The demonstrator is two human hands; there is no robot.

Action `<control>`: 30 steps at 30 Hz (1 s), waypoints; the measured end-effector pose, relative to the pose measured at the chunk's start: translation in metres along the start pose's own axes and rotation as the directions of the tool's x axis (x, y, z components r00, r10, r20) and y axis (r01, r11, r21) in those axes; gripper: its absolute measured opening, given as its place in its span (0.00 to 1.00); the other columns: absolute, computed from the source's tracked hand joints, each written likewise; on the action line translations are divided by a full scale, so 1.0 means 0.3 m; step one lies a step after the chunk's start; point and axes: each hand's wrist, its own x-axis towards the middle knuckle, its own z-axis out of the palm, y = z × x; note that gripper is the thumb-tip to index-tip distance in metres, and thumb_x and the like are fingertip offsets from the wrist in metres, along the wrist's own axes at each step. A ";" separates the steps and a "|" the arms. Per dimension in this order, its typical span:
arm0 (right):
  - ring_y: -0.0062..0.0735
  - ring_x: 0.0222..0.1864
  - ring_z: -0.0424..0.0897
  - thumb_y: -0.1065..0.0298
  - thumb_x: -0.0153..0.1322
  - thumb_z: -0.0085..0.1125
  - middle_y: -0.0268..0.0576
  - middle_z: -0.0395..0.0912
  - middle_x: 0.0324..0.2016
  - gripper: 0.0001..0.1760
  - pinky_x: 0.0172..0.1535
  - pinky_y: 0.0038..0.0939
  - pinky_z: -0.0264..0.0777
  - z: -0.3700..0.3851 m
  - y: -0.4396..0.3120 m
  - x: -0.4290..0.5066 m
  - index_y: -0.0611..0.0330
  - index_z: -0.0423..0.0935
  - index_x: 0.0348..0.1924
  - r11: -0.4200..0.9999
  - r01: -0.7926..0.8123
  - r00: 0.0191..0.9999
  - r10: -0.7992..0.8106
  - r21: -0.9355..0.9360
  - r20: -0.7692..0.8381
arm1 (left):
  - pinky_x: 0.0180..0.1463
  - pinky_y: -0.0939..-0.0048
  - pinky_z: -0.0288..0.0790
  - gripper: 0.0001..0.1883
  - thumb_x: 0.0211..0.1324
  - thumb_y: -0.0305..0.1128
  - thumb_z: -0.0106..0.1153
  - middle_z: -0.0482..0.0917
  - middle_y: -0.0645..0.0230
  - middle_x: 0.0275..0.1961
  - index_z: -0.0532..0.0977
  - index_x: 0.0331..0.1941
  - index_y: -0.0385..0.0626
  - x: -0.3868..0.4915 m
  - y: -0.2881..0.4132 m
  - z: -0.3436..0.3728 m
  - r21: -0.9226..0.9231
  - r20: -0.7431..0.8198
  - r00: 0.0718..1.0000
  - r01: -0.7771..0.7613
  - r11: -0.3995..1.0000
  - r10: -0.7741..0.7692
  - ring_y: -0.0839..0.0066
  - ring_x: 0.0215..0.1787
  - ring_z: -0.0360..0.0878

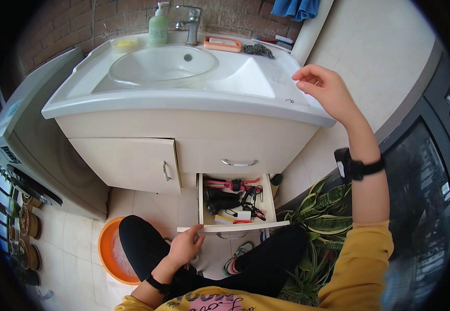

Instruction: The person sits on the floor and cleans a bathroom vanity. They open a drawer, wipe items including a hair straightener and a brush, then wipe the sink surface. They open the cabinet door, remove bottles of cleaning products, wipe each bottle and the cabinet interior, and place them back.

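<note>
My left hand (pixel 186 245) is at the left end of an open drawer's front panel (pixel 244 227), its fingers on the top edge and the thumb before the panel. Inside the drawer lie a pink-and-black hair styling iron (pixel 228 184), a black hair dryer (pixel 221 200), tangled black cords (pixel 253 200), a white plug block (pixel 244 215) and a white-and-yellow bristled brush (pixel 224 220). My right hand (pixel 322 87) is raised over the right end of the white washbasin countertop (pixel 279 83), fingers curled and thumb slightly apart. Nothing shows in it. Below it, a thin dark strand (pixel 289 101) lies on the rim.
A clear basin (pixel 162 66) sits in the sink below the faucet (pixel 193 25). Behind are a pump bottle (pixel 158 29), orange soap dish (pixel 222 44) and grey scrubber (pixel 258 50). An orange tub (pixel 110 248) of suds stands left, snake plants (pixel 322 210) right, a washing machine (pixel 53 155) far left.
</note>
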 end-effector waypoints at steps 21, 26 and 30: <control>0.41 0.30 0.83 0.64 0.71 0.62 0.44 0.82 0.25 0.08 0.35 0.39 0.74 0.552 0.196 -0.600 0.58 0.77 0.35 0.938 -0.320 0.720 0.333 -0.135 0.608 | 0.41 0.57 0.77 0.19 0.64 0.37 0.61 0.84 0.56 0.34 0.75 0.57 0.46 0.001 -0.013 0.040 -0.045 -0.081 0.997 -0.019 0.999 0.015 0.52 0.37 0.84; 0.55 0.39 0.83 0.63 0.71 0.61 0.49 0.85 0.36 0.08 0.42 0.46 0.76 0.823 0.442 -0.744 0.57 0.77 0.36 0.823 -0.274 0.634 0.543 -0.498 0.550 | 0.42 0.57 0.77 0.17 0.65 0.37 0.60 0.84 0.57 0.41 0.75 0.54 0.46 -0.039 -0.014 0.057 -0.083 -0.086 0.996 0.018 0.996 -0.025 0.53 0.38 0.84; 0.58 0.42 0.83 0.65 0.72 0.58 0.53 0.84 0.38 0.06 0.45 0.52 0.76 0.841 0.426 -0.781 0.57 0.77 0.38 0.831 -0.341 0.738 0.526 -0.439 0.423 | 0.47 0.56 0.76 0.16 0.64 0.39 0.60 0.83 0.54 0.45 0.76 0.50 0.44 -0.053 -0.035 0.061 0.035 -0.012 1.000 0.000 0.999 0.000 0.53 0.43 0.83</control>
